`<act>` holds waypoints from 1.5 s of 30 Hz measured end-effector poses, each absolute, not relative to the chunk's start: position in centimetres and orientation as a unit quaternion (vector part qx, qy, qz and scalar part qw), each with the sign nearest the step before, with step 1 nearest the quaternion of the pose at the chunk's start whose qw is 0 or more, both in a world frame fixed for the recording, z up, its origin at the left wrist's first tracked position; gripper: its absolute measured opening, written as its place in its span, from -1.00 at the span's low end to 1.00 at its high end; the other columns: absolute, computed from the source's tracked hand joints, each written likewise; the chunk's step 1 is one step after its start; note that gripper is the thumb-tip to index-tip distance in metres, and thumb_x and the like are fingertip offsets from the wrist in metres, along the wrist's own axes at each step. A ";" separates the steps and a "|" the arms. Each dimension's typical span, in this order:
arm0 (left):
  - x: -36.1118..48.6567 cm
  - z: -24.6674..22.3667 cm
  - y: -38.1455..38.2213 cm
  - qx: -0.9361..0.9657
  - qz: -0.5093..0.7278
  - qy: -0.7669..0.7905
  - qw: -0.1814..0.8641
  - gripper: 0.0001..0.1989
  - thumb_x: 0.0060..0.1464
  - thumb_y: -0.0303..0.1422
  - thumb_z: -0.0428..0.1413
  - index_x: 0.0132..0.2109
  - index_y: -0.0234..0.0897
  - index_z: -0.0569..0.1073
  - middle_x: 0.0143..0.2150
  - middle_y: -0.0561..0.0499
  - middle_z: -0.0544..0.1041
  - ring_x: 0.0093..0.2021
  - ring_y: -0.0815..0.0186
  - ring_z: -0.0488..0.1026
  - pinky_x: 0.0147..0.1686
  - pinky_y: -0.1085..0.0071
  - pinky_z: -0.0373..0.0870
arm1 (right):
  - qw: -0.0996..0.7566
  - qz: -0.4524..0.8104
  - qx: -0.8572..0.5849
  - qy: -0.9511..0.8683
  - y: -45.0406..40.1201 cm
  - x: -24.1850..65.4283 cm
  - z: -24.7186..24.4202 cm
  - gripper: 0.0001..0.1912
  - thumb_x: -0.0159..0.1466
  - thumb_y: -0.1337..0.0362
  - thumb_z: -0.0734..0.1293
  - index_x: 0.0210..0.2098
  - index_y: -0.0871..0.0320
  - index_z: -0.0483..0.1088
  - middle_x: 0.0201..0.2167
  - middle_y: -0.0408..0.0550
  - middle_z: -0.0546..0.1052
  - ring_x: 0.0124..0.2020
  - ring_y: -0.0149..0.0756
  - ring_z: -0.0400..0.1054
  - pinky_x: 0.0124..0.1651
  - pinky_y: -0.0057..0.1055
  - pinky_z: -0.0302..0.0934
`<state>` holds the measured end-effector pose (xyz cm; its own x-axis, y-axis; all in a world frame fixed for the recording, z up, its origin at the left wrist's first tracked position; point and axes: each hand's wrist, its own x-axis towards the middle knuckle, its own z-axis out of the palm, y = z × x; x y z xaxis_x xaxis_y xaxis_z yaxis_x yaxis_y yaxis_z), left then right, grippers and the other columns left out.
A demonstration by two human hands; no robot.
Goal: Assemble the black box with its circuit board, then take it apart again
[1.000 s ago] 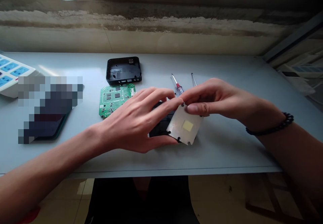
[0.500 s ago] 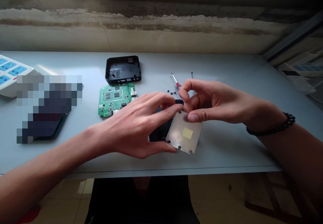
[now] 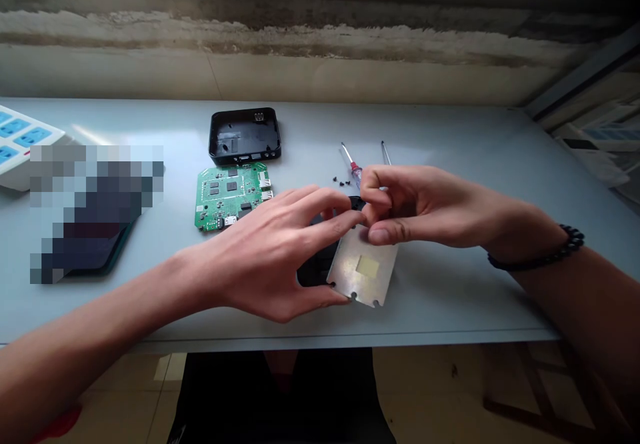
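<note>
A thin silver metal plate [image 3: 354, 276] with a pale yellow square pad [image 3: 368, 267] is tilted over a black casing part [image 3: 315, 264]. My right hand [image 3: 417, 207] pinches the plate's upper edge between thumb and curled fingers. My left hand [image 3: 285, 251] is wrapped round the black casing part, thumb at its near side and fingers at its far side, its index fingertip close to the plate's top corner. The casing part is largely hidden under my left hand and the plate. A green circuit board [image 3: 225, 197] lies beyond my left hand.
Behind the board sits an open black shell [image 3: 245, 136]. Two screwdrivers [image 3: 354, 166] and several small black screws [image 3: 342, 183] lie beyond my hands. On the left are a phone-like dark object [image 3: 100, 231], partly pixelated, and a white power strip [image 3: 55, 139]. The table's front edge [image 3: 320, 343] runs below my hands.
The plate has shifted slightly left and tilted a little differently. My right fingers have moved slightly and are curled closer to the plate's upper edge. My left hand keeps nearly the same pose.
</note>
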<state>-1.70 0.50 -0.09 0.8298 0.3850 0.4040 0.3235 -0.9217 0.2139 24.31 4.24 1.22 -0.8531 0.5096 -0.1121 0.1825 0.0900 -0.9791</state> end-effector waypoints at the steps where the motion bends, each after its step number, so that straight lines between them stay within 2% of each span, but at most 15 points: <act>1: -1.6 -0.1 0.5 0.954 0.227 0.183 0.066 -0.47 0.33 -0.16 0.21 0.26 -0.45 0.39 0.16 -0.35 0.54 0.07 0.03 0.53 0.02 0.10 0.56 | 0.129 0.630 -0.236 -0.729 4.2 24.3 1.2 -0.54 0.39 0.19 0.44 -0.32 0.09 0.01 -0.48 -0.30 0.26 -0.47 -0.59 0.06 -0.49 -0.53 -0.01; 6: -1.6 0.1 0.5 0.952 0.239 0.190 0.037 -0.51 0.30 -0.16 0.23 0.22 -0.39 0.42 0.07 -0.28 0.57 0.01 0.08 0.53 -0.01 0.12 0.54 | 0.157 0.607 -0.258 -0.735 4.1 24.4 1.3 -0.58 0.35 0.17 0.47 -0.28 0.10 0.09 -0.46 -0.28 0.37 -0.48 -0.57 0.12 -0.50 -0.52 0.00; 10: -1.9 -0.2 1.0 0.942 0.252 0.223 -0.009 -0.54 0.29 -0.17 0.24 0.21 -0.30 0.43 0.05 -0.23 0.58 -0.01 0.10 0.53 -0.03 0.13 0.54 | 0.207 0.542 -0.313 -0.752 4.0 24.2 1.5 -0.65 0.34 0.07 0.48 -0.24 0.13 0.29 -0.54 -0.29 0.32 -0.54 -0.57 0.05 -0.54 -0.50 -0.10; 12: -2.0 -0.3 1.3 0.934 0.262 0.242 -0.037 -0.56 0.30 -0.13 0.23 0.19 -0.26 0.44 0.06 -0.21 0.58 -0.01 0.09 0.53 -0.01 0.12 0.53 | 0.243 0.492 -0.326 -0.770 3.9 24.1 1.7 -0.65 0.33 0.01 0.48 -0.23 0.17 0.40 -0.51 -0.23 0.36 -0.51 -0.55 0.14 -0.51 -0.49 -0.02; 16: -2.1 -0.6 2.0 0.918 0.277 0.274 -0.073 -0.54 0.29 -0.03 0.21 0.16 -0.24 0.48 0.05 -0.20 0.58 -0.02 0.07 0.54 -0.04 0.10 0.55 | 0.281 0.367 -0.322 -0.826 3.9 24.3 1.6 -0.47 0.19 -0.11 0.55 -0.06 0.17 0.55 -0.29 -0.07 0.54 -0.32 -0.42 0.35 -0.28 -0.41 0.31; 20: -2.3 -0.7 2.4 0.900 0.302 0.301 -0.090 -0.53 0.30 -0.04 0.22 0.15 -0.29 0.49 0.02 -0.20 0.58 -0.04 0.09 0.55 -0.07 0.14 0.57 | 0.272 0.251 -0.306 -0.877 4.3 24.7 0.9 -0.11 0.07 -0.21 0.59 0.23 0.15 0.47 -0.04 0.04 0.58 -0.14 -0.26 0.44 0.00 -0.21 0.46; 24: -2.6 -1.1 2.9 0.890 0.324 0.303 -0.104 -0.49 0.27 -0.03 0.26 0.15 -0.32 0.49 0.03 -0.22 0.58 -0.03 0.09 0.55 -0.10 0.14 0.60 | 0.267 0.196 -0.316 -0.889 4.5 24.6 0.5 -0.14 0.11 -0.20 0.57 0.29 0.06 0.44 0.07 0.10 0.56 -0.01 -0.11 0.47 0.16 -0.05 0.46; 26: -2.8 -1.2 3.2 0.892 0.332 0.286 -0.114 -0.47 0.27 -0.01 0.26 0.16 -0.33 0.48 0.02 -0.22 0.58 -0.04 0.10 0.55 -0.10 0.15 0.62 | 0.268 0.184 -0.325 -0.888 4.6 24.6 0.4 -0.18 0.13 -0.21 0.56 0.26 0.04 0.46 0.06 0.09 0.57 0.01 -0.09 0.47 0.17 -0.05 0.45; 30: -2.9 -1.4 3.3 0.890 0.330 0.286 -0.131 -0.46 0.30 -0.04 0.26 0.17 -0.41 0.46 0.03 -0.23 0.57 -0.04 0.15 0.54 -0.10 0.20 0.64 | 0.270 0.146 -0.318 -0.897 4.6 24.6 0.1 -0.21 0.18 -0.23 0.51 0.22 0.15 0.48 0.04 0.10 0.60 0.04 -0.09 0.48 0.14 -0.12 0.44; 34: -2.9 -1.5 3.2 0.891 0.314 0.297 -0.135 -0.51 0.35 -0.07 0.22 0.21 -0.34 0.44 0.06 -0.17 0.55 -0.01 0.19 0.53 -0.09 0.26 0.63 | 0.261 0.128 -0.307 -0.906 4.7 24.5 -0.3 -0.25 0.24 -0.23 0.47 0.19 0.21 0.49 0.04 0.09 0.61 0.04 -0.13 0.50 0.08 -0.20 0.42; 38: -2.8 -1.7 3.3 0.885 0.352 0.275 -0.131 -0.45 0.26 -0.05 0.30 0.19 -0.34 0.44 0.03 -0.21 0.56 -0.05 0.12 0.56 -0.14 0.21 0.64 | 0.290 0.102 -0.286 -0.907 4.9 24.4 -0.7 -0.28 0.24 -0.21 0.48 0.16 0.20 0.49 -0.01 0.04 0.63 -0.06 -0.21 0.52 0.01 -0.26 0.44; 42: -2.8 -1.9 3.2 0.879 0.362 0.288 -0.117 -0.45 0.24 -0.06 0.32 0.24 -0.21 0.43 0.04 -0.16 0.56 -0.03 0.11 0.58 -0.10 0.18 0.65 | 0.315 0.090 -0.268 -0.906 5.0 24.3 -0.9 -0.26 0.23 -0.15 0.52 0.20 0.23 0.47 -0.02 0.03 0.63 -0.10 -0.26 0.52 -0.01 -0.30 0.47; 45: -2.8 -1.9 3.2 0.878 0.366 0.281 -0.126 -0.44 0.25 -0.04 0.31 0.23 -0.26 0.43 0.04 -0.18 0.57 -0.04 0.12 0.58 -0.12 0.20 0.65 | 0.321 0.083 -0.258 -0.907 4.9 24.4 -0.9 -0.28 0.23 -0.07 0.54 0.23 0.23 0.45 -0.02 0.02 0.63 -0.09 -0.27 0.52 0.01 -0.31 0.48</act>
